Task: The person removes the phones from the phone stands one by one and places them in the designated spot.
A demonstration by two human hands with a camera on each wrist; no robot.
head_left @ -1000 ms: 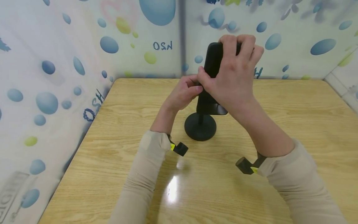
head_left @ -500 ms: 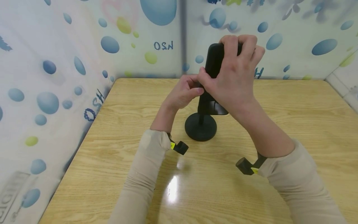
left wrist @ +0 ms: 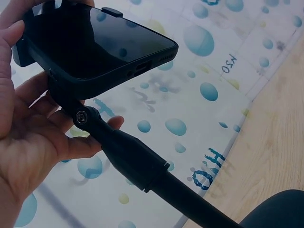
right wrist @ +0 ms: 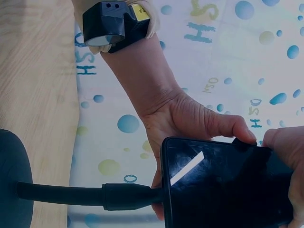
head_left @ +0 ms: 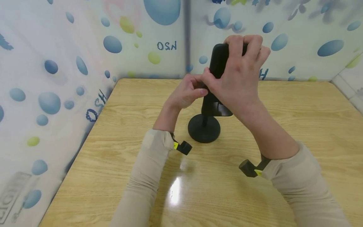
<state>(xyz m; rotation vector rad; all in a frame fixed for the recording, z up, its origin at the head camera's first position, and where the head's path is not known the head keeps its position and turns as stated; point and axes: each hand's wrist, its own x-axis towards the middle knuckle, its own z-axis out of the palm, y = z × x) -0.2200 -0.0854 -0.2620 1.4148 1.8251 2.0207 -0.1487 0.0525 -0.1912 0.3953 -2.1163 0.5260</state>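
Observation:
A black smartphone (head_left: 215,107) sits upright, leaning slightly, on a black phone stand (head_left: 204,130) whose round base rests on the table. In the left wrist view, a clamp arm (left wrist: 112,12) grips one long edge of the phone, above the jointed neck (left wrist: 133,156). My left hand (head_left: 185,93) holds the holder at the phone's left side, thumb at the edge and fingers behind. My right hand (head_left: 241,74) spans the phone's front, gripping it with fingers over the top and thumb at the left edge. The right hand hides much of the screen.
The wooden table (head_left: 119,164) reaches back to a wall (head_left: 136,63) printed with blue and green drops. Another patterned wall (head_left: 48,138) borders the left side. Small black wrist cameras sit on both forearms, the left one (head_left: 185,148) near the base.
Both hands keep their hold on the phone and stand. The whole scene shifts very slightly to the right in the head view.

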